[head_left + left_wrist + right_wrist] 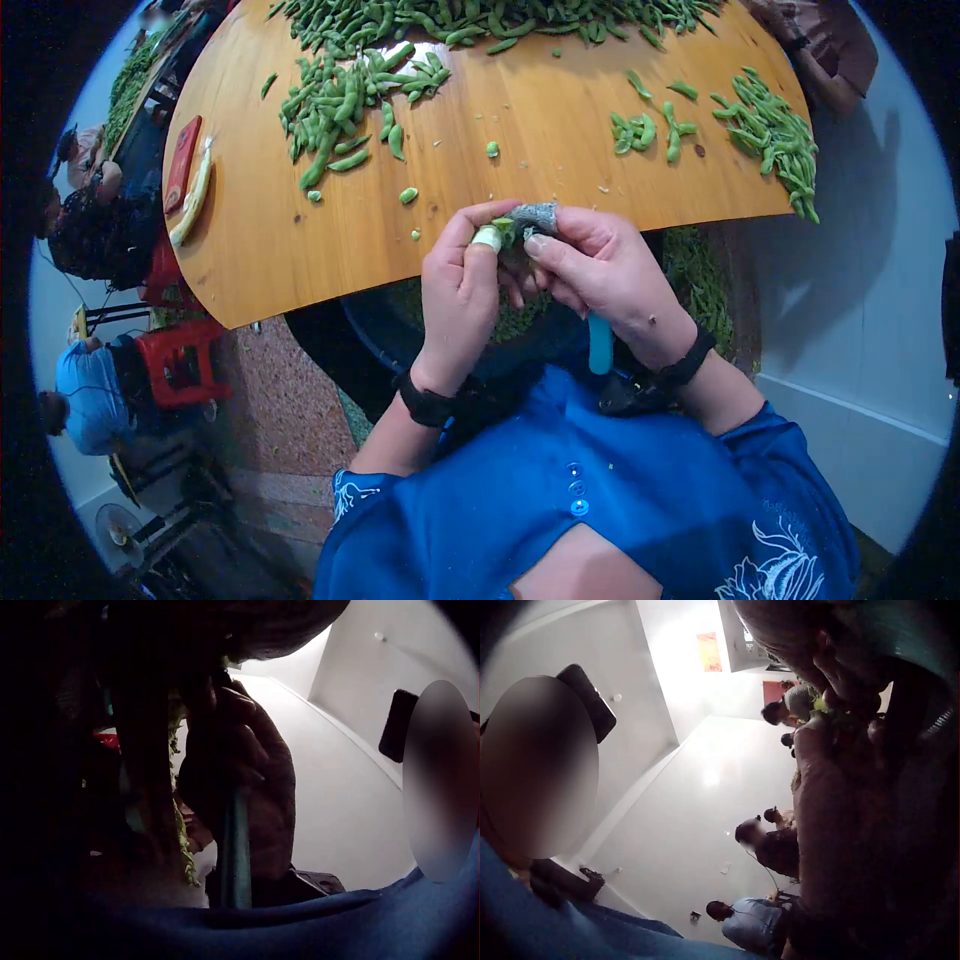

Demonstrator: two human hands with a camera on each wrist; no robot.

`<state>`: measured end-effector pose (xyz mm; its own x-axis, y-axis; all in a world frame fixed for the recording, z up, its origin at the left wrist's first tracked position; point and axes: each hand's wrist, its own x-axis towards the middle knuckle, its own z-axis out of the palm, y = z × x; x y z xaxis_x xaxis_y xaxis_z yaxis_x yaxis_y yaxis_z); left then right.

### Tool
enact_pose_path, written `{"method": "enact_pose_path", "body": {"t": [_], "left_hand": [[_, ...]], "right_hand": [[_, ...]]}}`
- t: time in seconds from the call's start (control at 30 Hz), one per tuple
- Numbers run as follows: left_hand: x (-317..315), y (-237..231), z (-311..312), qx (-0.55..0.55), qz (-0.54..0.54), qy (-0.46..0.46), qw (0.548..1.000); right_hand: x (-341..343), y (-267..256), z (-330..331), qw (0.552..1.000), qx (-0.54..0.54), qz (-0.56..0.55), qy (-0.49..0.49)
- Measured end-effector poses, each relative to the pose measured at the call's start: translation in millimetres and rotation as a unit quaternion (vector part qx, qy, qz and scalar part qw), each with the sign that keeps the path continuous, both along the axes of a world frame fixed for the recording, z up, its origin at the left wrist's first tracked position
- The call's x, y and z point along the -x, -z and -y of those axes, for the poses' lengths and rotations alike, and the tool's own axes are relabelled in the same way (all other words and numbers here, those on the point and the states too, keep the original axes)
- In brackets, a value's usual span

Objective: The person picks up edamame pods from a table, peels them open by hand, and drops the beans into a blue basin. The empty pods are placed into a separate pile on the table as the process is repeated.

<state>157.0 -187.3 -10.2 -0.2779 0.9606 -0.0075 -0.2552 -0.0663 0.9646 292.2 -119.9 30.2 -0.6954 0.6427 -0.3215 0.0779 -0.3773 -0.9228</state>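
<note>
Head view | left grip (462,285): angled inward, thumb and forefinger clamped on green pod (507,234) | right grip (618,268): fingers curled, clamped on teal handle (600,345) | pod: between grips, at near edge of surface (530,115)

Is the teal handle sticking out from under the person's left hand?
No, in the head view the teal handle sticks out below the right hand.

My head view looks down on the table (560,120), my wrist views sideways and up, close by my left hand (465,285) and right hand (608,265), the right sharing the light-blue-shirted person (751,922) with the first.
</note>
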Motion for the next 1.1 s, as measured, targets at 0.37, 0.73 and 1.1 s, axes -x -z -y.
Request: {"method": "enact_pose_path", "body": {"t": [0.37, 0.73, 1.1], "left_hand": [[10, -13, -1, 0.072, 0.038, 0.044, 0.996], [15, -6, 5, 0.090, 0.159, 0.053, 0.982], [19, -15, 15, 0.103, 0.136, -0.006, 0.985]], "right_hand": [[-2, -3, 0, 1.000, -0.024, -0.003, 0.013], [-5, -3, -2, 0.999, 0.019, -0.017, -0.021], [-14, -5, -20, 0.993, 0.032, -0.081, 0.076]]}}
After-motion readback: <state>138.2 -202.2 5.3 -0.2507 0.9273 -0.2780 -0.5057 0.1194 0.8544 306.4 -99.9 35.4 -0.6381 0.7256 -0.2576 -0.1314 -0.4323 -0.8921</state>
